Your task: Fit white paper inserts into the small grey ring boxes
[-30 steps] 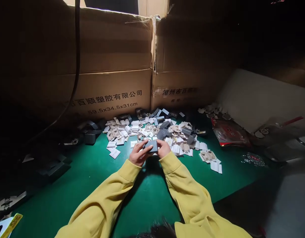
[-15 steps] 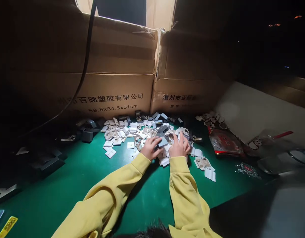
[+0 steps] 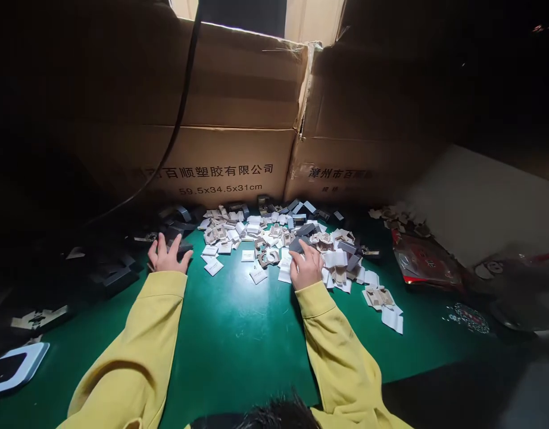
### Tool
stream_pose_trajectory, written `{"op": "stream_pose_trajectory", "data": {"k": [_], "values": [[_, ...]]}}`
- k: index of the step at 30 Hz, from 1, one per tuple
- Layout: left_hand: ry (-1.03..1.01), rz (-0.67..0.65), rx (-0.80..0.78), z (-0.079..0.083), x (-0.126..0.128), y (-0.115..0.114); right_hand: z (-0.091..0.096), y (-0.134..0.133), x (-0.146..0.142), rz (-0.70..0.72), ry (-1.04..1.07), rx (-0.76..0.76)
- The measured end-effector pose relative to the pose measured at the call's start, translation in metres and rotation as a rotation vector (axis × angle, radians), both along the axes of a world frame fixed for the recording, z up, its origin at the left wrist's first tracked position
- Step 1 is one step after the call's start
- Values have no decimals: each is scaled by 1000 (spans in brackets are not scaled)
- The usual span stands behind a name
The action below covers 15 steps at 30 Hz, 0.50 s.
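Observation:
My left hand (image 3: 169,255) is at the left, fingers spread, among small dark boxes. A dark box (image 3: 183,246) lies right behind its fingers, partly hidden. My right hand (image 3: 307,267) is at the front of the pile, its fingers bent around a small dark grey box (image 3: 296,243), mostly hidden by them. White folded card pieces (image 3: 332,258) and beige inserts (image 3: 323,239) lie heaped beside and beyond that hand. Between the hands lie a few white printed cards (image 3: 214,266) and a beige insert with a round cut-out (image 3: 271,257).
Tall cardboard cartons (image 3: 230,152) wall off the back of the green table (image 3: 239,345). A black cable (image 3: 181,107) hangs down at the left. At the right lie a red plastic packet (image 3: 426,262) and loose scraps. A phone-like white-edged object (image 3: 31,360) lies at the left front.
My left hand has moved away from the pile to the dark boxes at the left. My right hand has shifted left onto the grey box. The view has turned slightly left.

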<state>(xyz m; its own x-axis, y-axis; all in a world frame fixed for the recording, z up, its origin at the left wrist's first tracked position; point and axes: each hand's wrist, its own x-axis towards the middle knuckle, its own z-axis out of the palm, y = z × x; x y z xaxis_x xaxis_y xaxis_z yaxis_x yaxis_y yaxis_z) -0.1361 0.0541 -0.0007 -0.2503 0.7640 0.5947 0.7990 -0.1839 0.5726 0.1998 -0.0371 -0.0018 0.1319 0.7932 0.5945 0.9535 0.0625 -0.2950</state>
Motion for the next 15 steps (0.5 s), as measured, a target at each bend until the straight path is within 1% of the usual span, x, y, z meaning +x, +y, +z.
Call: {"op": "stream_pose_trajectory", "data": {"k": [3, 6, 8, 12, 15], "values": [[-24, -1, -60, -2, 4, 0, -3, 0, -2, 44, 15, -47], [-65, -4, -25, 1, 7, 1, -8, 0, -10, 87, 3, -22], [-66, 20, 5, 5, 6, 1, -13, 0, -18, 148, -17, -22], [-54, 53, 33, 22, -2, 1, -25, -2, -35, 304, -36, -52], [-9, 45, 59, 37, -19, -6, -34, -1, -40, 386, -60, -107]]}}
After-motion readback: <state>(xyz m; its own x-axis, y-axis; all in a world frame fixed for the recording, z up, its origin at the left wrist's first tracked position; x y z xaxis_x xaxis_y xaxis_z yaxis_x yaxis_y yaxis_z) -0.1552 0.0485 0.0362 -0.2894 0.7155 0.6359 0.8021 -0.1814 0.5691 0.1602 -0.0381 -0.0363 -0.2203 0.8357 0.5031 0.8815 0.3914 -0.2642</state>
